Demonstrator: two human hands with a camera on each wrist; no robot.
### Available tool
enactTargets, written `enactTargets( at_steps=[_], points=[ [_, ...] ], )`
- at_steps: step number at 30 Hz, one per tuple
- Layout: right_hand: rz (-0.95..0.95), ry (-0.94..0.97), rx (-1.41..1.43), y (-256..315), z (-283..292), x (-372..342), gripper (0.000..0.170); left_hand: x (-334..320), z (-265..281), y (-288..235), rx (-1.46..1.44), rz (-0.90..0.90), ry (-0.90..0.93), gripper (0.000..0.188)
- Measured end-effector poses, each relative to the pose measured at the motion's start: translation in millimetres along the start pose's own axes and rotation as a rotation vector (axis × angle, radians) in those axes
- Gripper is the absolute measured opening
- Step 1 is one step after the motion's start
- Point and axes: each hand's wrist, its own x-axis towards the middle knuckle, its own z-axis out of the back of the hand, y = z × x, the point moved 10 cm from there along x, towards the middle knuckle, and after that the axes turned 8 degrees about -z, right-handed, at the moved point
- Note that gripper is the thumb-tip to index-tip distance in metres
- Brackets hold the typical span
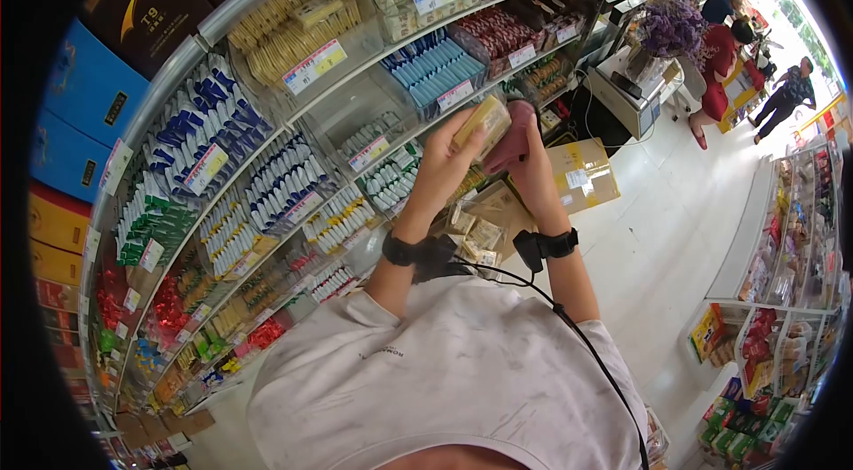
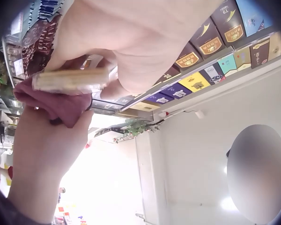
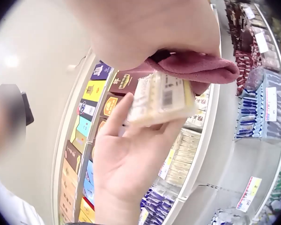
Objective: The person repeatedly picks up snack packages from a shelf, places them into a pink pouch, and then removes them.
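Note:
A clear-wrapped, pale yellow packet (image 1: pixel 484 128) is pinched between the thumb and fingers of the left hand (image 1: pixel 442 161). The right hand (image 1: pixel 533 170) grips a folded mauve cloth (image 1: pixel 510 139) right beside it. In the right wrist view, the packet (image 3: pixel 163 99) shows a barcode label, with the left hand (image 3: pixel 131 161) under it and the cloth (image 3: pixel 196 68) against its upper edge. The left wrist view has the packet (image 2: pixel 72 80) edge-on, in front of the cloth (image 2: pixel 61 104) and above the right hand (image 2: pixel 47 140).
Curved shelves with clear bins of wrapped snacks (image 1: pixel 209 128) fill the left side. Beneath the forearms stands an open carton of similar packets (image 1: pixel 480 235), beside a cardboard box (image 1: pixel 582 177). A counter with purple flowers (image 1: pixel 673 26) and several people are at the upper right.

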Motion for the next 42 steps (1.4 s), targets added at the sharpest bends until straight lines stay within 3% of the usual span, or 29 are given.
enactTargets(
  at_steps=[1,4,5,8,9,12,19,22,25,29,32,42],
  points=[
    [-0.036,0.147,0.109,-3.3,-11.2,1.6,0.063,0.7,1.8,0.7,-0.050,0.014,-0.006,0.045],
    [-0.043,-0.119,0.317,-6.7,-20.6,-3.8,0.059,2.7,13.5,9.6,-0.075,-0.001,-0.104,0.040],
    [-0.018,-0.122,0.412,-14.8,-17.0,0.2,0.053,3.7,21.1,10.0,-0.019,-0.036,-0.133,0.040],
    [0.109,-0.134,0.081,7.4,-27.3,-14.4,0.045,5.9,38.6,-1.8,0.192,-0.116,-0.172,0.039],
    [0.263,-0.237,0.024,38.3,-44.1,-27.1,0.041,4.9,41.7,-7.2,0.271,-0.136,-0.177,0.039],
    [0.244,-0.313,-0.203,43.8,-27.4,-26.6,0.040,1.2,38.1,-6.7,0.236,-0.069,-0.145,0.036],
    [0.364,-0.624,-0.298,66.9,-8.0,-48.3,0.032,-4.2,20.8,-2.0,0.142,0.004,-0.031,0.026],
    [0.354,-0.611,-0.282,62.3,-1.4,-51.2,0.035,-4.7,20.4,2.0,0.169,0.018,-0.030,0.027],
    [0.304,-0.336,0.052,56.6,-2.8,-46.4,0.039,-6.0,22.3,1.4,0.086,0.072,-0.075,0.028],
    [0.310,-0.275,-0.130,59.7,-9.8,-58.6,0.044,-8.7,19.6,0.5,-0.059,0.107,-0.123,0.032],
    [0.277,-0.295,-0.313,74.1,-22.1,-74.3,0.041,-11.2,15.1,-2.1,-0.077,0.143,-0.122,0.033],
    [0.416,-0.433,-0.384,81.7,-8.9,-86.2,0.039,-13.7,7.3,-9.8,-0.166,0.105,-0.106,0.032]
  ],
)
